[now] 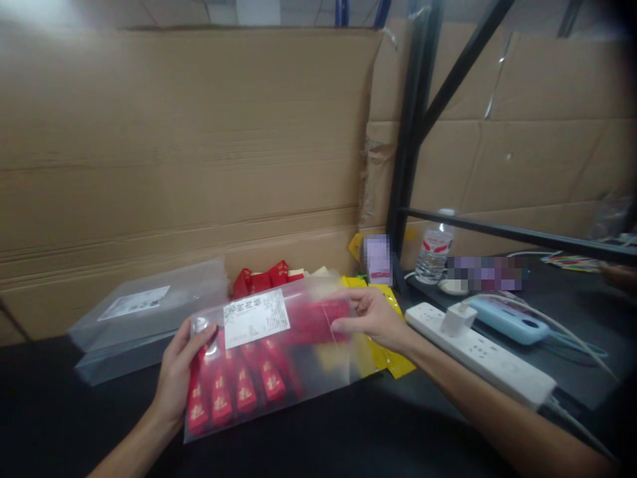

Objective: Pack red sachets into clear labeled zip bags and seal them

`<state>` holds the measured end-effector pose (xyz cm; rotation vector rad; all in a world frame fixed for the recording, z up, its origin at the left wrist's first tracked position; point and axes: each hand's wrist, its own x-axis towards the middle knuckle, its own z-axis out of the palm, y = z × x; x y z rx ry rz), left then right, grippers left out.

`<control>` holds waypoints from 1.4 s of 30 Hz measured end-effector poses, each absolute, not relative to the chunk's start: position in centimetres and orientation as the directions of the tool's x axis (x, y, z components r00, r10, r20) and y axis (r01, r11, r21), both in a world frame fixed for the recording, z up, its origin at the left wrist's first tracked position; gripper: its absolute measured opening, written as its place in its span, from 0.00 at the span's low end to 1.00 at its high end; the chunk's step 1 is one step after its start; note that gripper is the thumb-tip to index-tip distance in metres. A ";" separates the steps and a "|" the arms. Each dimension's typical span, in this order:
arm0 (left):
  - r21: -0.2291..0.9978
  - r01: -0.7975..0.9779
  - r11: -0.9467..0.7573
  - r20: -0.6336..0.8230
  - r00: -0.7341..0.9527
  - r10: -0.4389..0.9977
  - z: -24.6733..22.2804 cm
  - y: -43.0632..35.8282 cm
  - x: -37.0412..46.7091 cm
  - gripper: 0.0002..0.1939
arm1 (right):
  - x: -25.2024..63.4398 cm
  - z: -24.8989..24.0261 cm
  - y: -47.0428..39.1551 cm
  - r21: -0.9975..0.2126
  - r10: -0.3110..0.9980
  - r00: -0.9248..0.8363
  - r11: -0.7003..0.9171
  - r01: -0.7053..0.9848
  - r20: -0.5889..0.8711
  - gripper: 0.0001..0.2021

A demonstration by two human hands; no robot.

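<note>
My left hand [174, 372] grips the left edge of a clear frosted plastic bag [318, 368], thumb on its front. Several red packets with gold characters [243, 388] lie side by side inside, and a white printed label [256, 317] is stuck on the front. At the bag's upper right, my right hand [375, 318] is closed in a pinch, thumb in front, beside a plain red piece [318, 318] that shows through the plastic. The bag is tilted above the black table, its right end blurred.
Labelled clear bags [164, 325] lie at the left. Behind the held bag are red packets [261, 279] and yellow packets [398, 362]. To the right are a white power strip [482, 355], a light blue device [507, 320], cables and a water bottle [434, 252]. A black metal frame [411, 146] stands before cardboard [199, 133].
</note>
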<state>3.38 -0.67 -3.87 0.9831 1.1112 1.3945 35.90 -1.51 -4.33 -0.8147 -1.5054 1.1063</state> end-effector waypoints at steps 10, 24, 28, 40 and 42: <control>0.978 -0.202 -0.046 0.035 -0.058 0.998 -4.3 -0.9 3.5 0.27 | 34.7 -4.8 -2.4 -0.787 0.797 -0.364 0.576 0.221 0.481 0.24; 0.986 -0.144 -0.081 0.083 0.006 0.997 -4.3 -0.9 3.7 0.27 | 34.4 -4.8 -3.3 -0.831 0.788 -0.564 0.472 0.295 0.248 0.23; 0.987 -0.133 -0.091 0.091 0.000 0.996 -4.4 -0.8 3.5 0.28 | 34.5 -4.7 -3.2 -0.875 0.723 -0.671 0.422 0.238 0.166 0.18; 0.989 -0.116 -0.091 0.090 -0.014 0.996 -4.3 -0.7 3.6 0.31 | 33.6 -7.8 -1.4 -0.998 0.713 -0.699 0.055 -0.013 0.049 0.26; 0.989 -0.115 -0.092 0.091 -0.012 0.996 -4.4 -0.6 3.5 0.31 | 33.6 -8.1 -1.2 -0.997 0.703 -0.707 0.068 -0.048 0.082 0.23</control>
